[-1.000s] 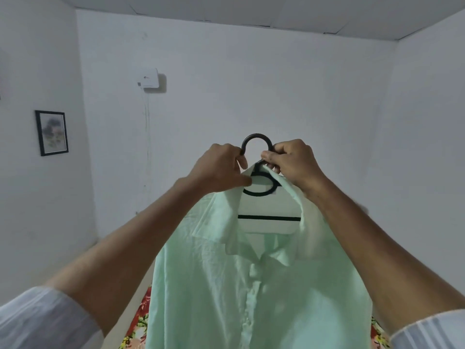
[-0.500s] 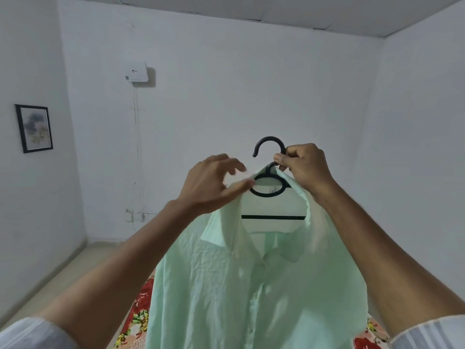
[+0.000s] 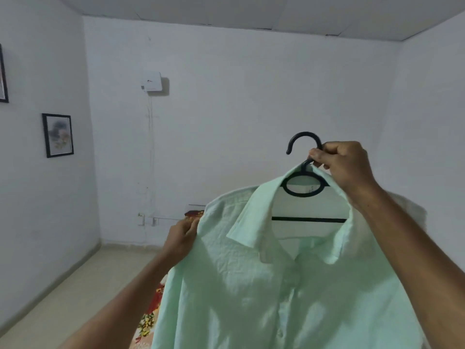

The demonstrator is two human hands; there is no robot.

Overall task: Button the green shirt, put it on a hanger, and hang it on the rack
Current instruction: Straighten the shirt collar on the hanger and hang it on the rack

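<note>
A bare room with pale walls, a pale ceiling and a light floor filled the background. At the far left edge, one framed picture point(image 3: 3, 74) was cut off by the frame, and a second framed picture point(image 3: 58, 135) hung just right of it, its subject too blurred to read. Further right on the back wall sat a small white box point(image 3: 151, 81), with a thin cable running down to outlets point(image 3: 146, 218) near the floor. Low in the middle, a floral-patterned fabric point(image 3: 149, 321) showed only in slivers, mostly hidden behind the shirt. The left hand point(image 3: 182, 238) pinched the shoulder edge of the green shirt point(image 3: 264, 285), its fingertips partly hidden by the cloth. The shirt hung in mid-air at centre and right, its front closed as far as could be seen, its lower part cut off at the bottom edge. It sat on a black hanger point(image 3: 303, 183), whose arms were covered by the cloth; only the hook, neck loop and crossbar showed. The right hand point(image 3: 344, 167) was clenched around the hanger's neck just below the hook. No rack was in view.
</note>
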